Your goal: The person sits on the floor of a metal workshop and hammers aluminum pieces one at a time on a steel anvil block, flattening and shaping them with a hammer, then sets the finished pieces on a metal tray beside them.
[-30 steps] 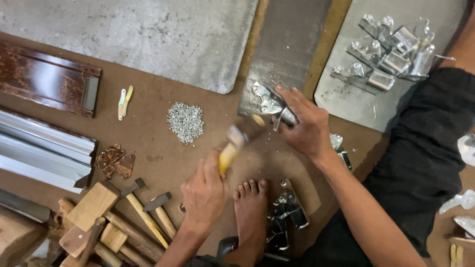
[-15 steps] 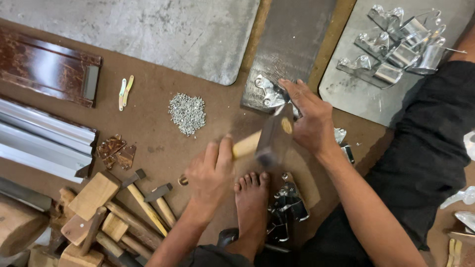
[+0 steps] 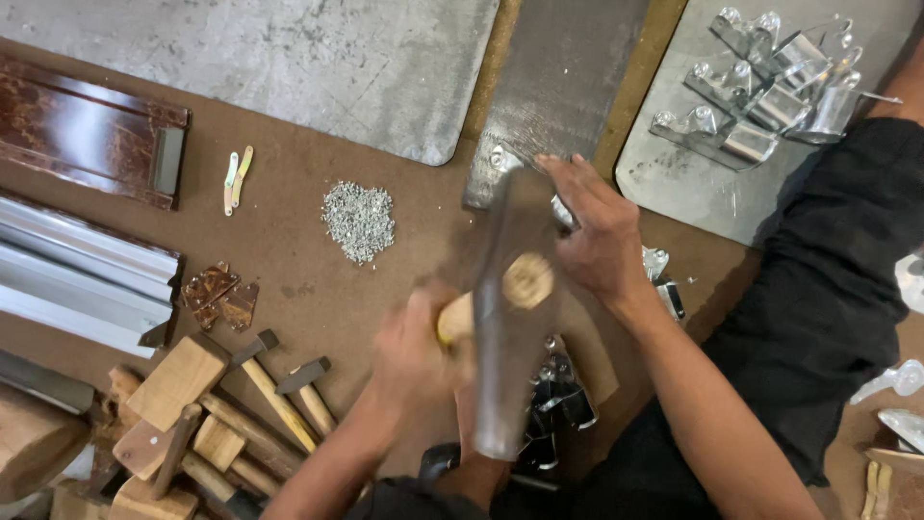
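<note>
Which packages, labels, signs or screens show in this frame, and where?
None in view: only bare things on the brown floor, such as the grey metal sheet, the pile of small silver rivets and the wooden-handled hammer in the left hand.

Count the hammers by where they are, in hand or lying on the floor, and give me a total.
In hand: 1, the hammer swung by the left hand, blurred.
Lying on the floor: 2 small hammers, side by side near the wood blocks.
Total: 3. More handles may be hidden in that pile.
</note>
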{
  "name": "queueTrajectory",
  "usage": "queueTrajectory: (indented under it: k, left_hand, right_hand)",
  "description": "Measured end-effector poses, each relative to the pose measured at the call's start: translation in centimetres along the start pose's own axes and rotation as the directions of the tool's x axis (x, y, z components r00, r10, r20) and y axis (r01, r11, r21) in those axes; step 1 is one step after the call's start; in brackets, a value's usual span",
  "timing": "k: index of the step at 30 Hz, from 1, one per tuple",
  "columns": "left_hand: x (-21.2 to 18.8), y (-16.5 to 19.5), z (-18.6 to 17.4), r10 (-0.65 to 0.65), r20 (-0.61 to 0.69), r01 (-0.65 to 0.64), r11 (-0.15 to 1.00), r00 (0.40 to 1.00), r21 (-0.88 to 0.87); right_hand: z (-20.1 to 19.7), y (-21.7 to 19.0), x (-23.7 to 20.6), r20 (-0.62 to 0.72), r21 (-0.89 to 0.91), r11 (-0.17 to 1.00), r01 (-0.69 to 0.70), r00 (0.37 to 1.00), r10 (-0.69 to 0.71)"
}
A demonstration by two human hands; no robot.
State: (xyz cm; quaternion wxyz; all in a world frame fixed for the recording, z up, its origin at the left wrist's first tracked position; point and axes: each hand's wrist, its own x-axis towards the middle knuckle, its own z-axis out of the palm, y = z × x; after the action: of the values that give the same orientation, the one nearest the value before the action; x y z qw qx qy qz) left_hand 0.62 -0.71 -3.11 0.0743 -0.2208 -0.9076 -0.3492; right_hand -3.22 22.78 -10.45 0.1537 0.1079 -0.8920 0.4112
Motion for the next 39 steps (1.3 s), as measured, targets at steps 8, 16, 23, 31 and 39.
queueTrajectory:
  k: [8,16,23,31,39]
  left_hand:
    - [-6.0,-5.3,4.4,-0.598,0.645,0.831,0.546,0.477,-0.108]
    - [-4.7,-15.8,5.0,-0.254,-0.209,0.297,0.932,0.944,0.209]
    - [-3.2,-17.5,4.6,-0.358,-0.213,0.392,0.907,0.909,0.152]
    - [-2.8,-18.1,3.9,-0.335,-0.246,0.371,0.922,0.909,0.112]
    - [-1.8,-15.8,4.0,-0.367,-0.195,0.387,0.919,0.91,0.074]
  right_hand:
    - [0.0,-0.2,0.0,-0.05,0.006,0.999,-0.042,0.998,0.042]
    - [-3.2,-1.2,-2.0,0.271,0.686,0.415,-0.598,0.739,0.617]
    - [-5.4,-3.0,-1.6,0.352,0.798,0.226,-0.558,0.737,0.577]
    - [-6.1,-2.5,-1.5,0.465,0.845,-0.037,-0.533,0.699,0.543]
    - [-6.1,-1.2,-2.7,0.414,0.827,0.075,-0.557,0.694,0.589]
